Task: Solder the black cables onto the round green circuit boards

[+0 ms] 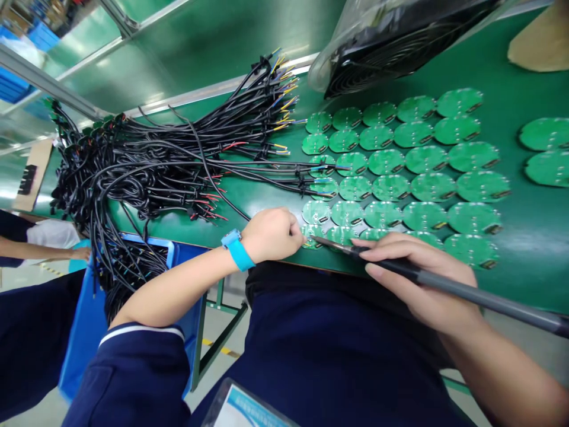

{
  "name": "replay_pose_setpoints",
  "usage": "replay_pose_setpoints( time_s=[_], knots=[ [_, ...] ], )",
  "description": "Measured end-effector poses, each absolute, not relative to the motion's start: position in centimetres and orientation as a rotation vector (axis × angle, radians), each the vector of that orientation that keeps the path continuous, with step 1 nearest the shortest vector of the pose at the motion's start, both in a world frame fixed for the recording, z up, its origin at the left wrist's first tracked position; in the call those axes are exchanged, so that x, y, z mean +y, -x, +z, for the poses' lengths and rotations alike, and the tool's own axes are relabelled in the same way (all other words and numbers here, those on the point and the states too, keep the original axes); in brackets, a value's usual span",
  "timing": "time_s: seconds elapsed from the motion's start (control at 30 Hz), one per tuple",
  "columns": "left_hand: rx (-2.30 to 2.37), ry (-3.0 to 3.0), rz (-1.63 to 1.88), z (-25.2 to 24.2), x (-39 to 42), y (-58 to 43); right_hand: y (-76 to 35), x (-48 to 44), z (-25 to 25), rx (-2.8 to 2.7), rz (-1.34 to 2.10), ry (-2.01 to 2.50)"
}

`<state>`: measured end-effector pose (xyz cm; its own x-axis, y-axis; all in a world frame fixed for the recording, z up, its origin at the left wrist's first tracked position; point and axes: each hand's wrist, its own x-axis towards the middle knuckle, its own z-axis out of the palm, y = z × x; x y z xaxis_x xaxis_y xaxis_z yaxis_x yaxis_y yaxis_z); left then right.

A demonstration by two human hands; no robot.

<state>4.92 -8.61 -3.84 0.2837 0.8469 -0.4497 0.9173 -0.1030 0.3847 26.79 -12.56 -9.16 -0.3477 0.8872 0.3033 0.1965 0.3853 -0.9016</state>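
Observation:
My right hand (418, 273) grips a soldering iron (466, 287) like a pen. The iron's tip is at a round green circuit board (313, 237) in the front row, at the left end. Just left of that board, my left hand (275, 233) is closed, with a blue watch on its wrist. A black cable (231, 204) runs from the pile into this hand. The fingers hide most of the cable's end. More round boards (386, 161) lie in rows beyond the iron. Several cables with bared wire ends (329, 168) reach over the leftmost boards.
A large heap of black cables (146, 154) covers the table's left side. Below it stands a blue bin (84, 344) with more cables. A fan in clear plastic (391, 53) stands at the back. Two stacks of boards (549, 168) lie far right. Another person's hand (80, 254) is at the left.

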Motion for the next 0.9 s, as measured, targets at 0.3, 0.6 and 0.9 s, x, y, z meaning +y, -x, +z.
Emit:
replay_pose_setpoints(
  time_s=[0.3, 0.6, 0.9],
  knots=[
    [1.569, -1.941, -0.214, -3.6, -8.3, -5.1, -27.4, -12.8, -10.1, -1.624, 1.099, 0.790],
    [1.586, -1.951, 0.012, -3.7, -9.3, -4.7, -27.5, -12.9, -10.9, -1.411, 1.003, 0.732],
    [1.528, -2.528, 0.344, -5.5, -5.0, -4.4, -26.7, -13.1, -12.2, -1.199, 0.727, 0.940]
  ],
)
